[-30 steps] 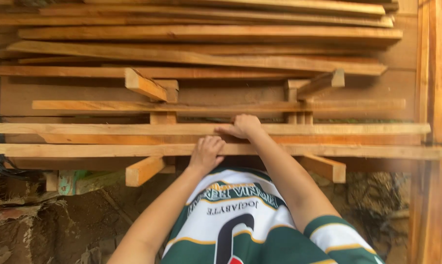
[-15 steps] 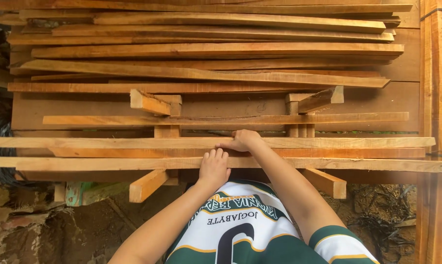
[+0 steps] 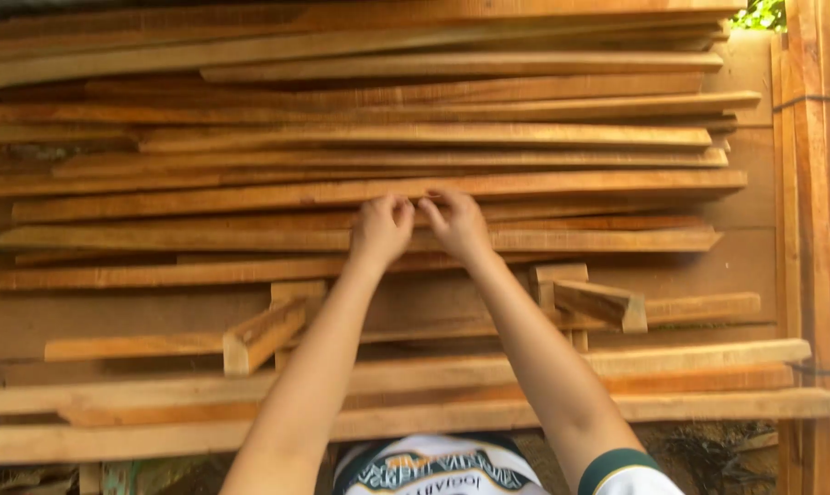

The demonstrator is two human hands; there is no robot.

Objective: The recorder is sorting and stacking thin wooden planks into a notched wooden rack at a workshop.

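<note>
A pile of planks (image 3: 250, 137) fills the view, the boards running left to right, their left ends cut off by the frame or lost in shadow. At near left a short block (image 3: 261, 335) juts toward the viewer from under the pile.

The left hand (image 3: 381, 229) reaches to mid-pile, fingers curled onto the near edge of one long plank (image 3: 571, 186). Just beside it, almost touching, the right hand (image 3: 455, 223) hooks its fingers on the same edge. How firmly either grips, I cannot tell. That plank lies across the middle of the pile, its right end reaching past most of its neighbours.

Right of the forearms a second block (image 3: 600, 301) sticks out, near the right arm. Three long slats (image 3: 708, 378) cross at the near edge. At far right upright boards (image 3: 814, 229) stand close to the ragged plank ends, leaving only a narrow gap there.
</note>
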